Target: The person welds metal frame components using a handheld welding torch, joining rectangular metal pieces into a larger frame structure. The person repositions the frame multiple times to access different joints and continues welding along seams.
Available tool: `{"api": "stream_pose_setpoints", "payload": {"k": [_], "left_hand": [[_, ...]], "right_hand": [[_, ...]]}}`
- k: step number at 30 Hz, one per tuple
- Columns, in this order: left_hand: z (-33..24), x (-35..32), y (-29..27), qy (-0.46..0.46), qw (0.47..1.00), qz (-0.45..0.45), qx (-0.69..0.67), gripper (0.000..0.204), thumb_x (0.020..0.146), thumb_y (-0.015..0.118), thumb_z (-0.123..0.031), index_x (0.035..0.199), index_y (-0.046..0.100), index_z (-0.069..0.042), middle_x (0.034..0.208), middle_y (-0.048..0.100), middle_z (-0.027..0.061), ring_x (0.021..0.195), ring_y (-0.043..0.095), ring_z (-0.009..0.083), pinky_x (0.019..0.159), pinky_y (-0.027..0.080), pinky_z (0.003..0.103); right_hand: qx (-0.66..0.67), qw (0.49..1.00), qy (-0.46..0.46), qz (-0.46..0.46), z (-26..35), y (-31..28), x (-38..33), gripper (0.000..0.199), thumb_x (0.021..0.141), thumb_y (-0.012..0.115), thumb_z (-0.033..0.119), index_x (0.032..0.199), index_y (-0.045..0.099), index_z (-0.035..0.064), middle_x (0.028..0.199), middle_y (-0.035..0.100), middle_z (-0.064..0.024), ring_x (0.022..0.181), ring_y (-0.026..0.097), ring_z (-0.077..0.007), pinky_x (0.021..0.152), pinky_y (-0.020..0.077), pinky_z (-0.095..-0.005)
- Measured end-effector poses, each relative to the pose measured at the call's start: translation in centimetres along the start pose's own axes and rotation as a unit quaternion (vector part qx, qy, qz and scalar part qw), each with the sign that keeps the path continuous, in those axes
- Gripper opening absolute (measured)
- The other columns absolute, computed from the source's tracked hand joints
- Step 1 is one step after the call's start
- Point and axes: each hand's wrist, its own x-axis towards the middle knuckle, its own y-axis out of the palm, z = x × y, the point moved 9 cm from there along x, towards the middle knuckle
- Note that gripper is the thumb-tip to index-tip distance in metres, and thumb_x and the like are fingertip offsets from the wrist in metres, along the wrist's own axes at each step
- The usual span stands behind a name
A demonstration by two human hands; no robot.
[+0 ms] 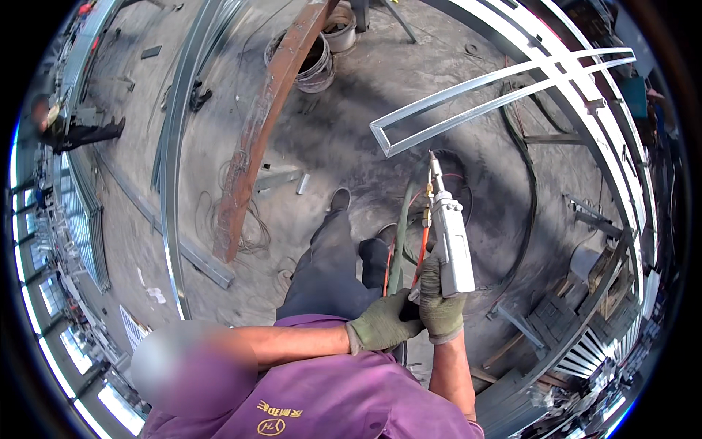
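My right hand (442, 301), in a green work glove, grips the handle of a grey welding torch (452, 245) that points up and away from me. Its thin nozzle ends just below a long, narrow rectangular frame of shiny steel tube (468, 102), near the frame's closed end. My left hand (380, 325), also gloved, reaches across my body and closes on the green and orange hoses (409, 252) just under the torch. The two hands touch. My dark trousers and shoes (338, 199) stand on the concrete floor below.
A rusty curved beam (256, 139) and a long galvanised profile (172, 168) lie to the left. Loose wire coils (248, 227) and a black cable loop (528, 197) are on the floor. Buckets (322, 62) stand ahead, steel sections (578, 351) are stacked right, and a person (69, 132) stands far left.
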Motion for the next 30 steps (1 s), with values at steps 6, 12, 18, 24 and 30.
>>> {"api": "stream_pose_setpoints", "payload": {"k": [6, 12, 18, 24, 30], "left_hand": [[1.3, -1.1, -3.4, -0.032, 0.998, 0.043, -0.042, 0.057, 0.095, 0.083, -0.023, 0.138, 0.056, 0.003, 0.093, 0.077, 0.0123, 0.082, 0.075, 0.0217, 0.073, 0.059, 0.037], [2.9, -2.1, -6.2, -0.114, 0.987, 0.102, -0.036, 0.062, 0.093, 0.084, -0.028, 0.134, 0.055, 0.008, 0.105, 0.079, 0.0187, 0.098, 0.079, 0.0286, 0.088, 0.060, 0.041], [3.8, -2.1, -7.7, -0.112, 0.987, 0.109, -0.036, 0.062, 0.092, 0.084, -0.031, 0.132, 0.056, 0.008, 0.106, 0.079, 0.0184, 0.099, 0.079, 0.0290, 0.089, 0.060, 0.042], [4.7, -2.3, -8.1, -0.121, 0.985, 0.122, -0.032, 0.066, 0.092, 0.084, -0.032, 0.135, 0.055, 0.008, 0.105, 0.080, 0.0189, 0.099, 0.080, 0.0303, 0.089, 0.061, 0.042], [4.5, -2.2, -8.4, -0.118, 0.985, 0.118, -0.038, 0.063, 0.092, 0.085, -0.029, 0.133, 0.055, 0.008, 0.102, 0.081, 0.0177, 0.096, 0.080, 0.0291, 0.086, 0.061, 0.041]], "right_hand": [[-0.037, 0.995, 0.069, 0.066, -0.2, 3.8, -1.6, 0.032, 0.112, 0.071, 0.017, 0.138, 0.070, -0.0020, 0.119, 0.076, -0.0123, 0.105, 0.073, -0.0234, 0.092, 0.0592, -0.0391], [-0.090, 0.995, 0.032, -0.023, 1.3, 7.1, -1.2, 0.010, 0.100, 0.081, 0.014, 0.105, 0.079, 0.0051, 0.083, 0.075, -0.0137, 0.070, 0.074, -0.0361, 0.062, 0.0570, -0.0440], [-0.101, 0.992, 0.063, 0.042, 0.4, 9.0, -1.9, 0.032, 0.111, 0.072, 0.014, 0.139, 0.070, -0.0032, 0.124, 0.079, -0.0142, 0.106, 0.076, -0.0233, 0.090, 0.0601, -0.0379], [-0.091, 0.991, 0.088, 0.044, 0.7, 9.4, -1.6, 0.032, 0.111, 0.071, 0.014, 0.138, 0.070, -0.0035, 0.115, 0.076, -0.0112, 0.095, 0.072, -0.0185, 0.082, 0.0596, -0.0358], [-0.097, 0.991, 0.082, 0.043, 0.2, 9.6, -2.0, 0.032, 0.111, 0.073, 0.014, 0.137, 0.070, -0.0026, 0.114, 0.076, -0.0114, 0.096, 0.072, -0.0204, 0.083, 0.0599, -0.0376]]}}
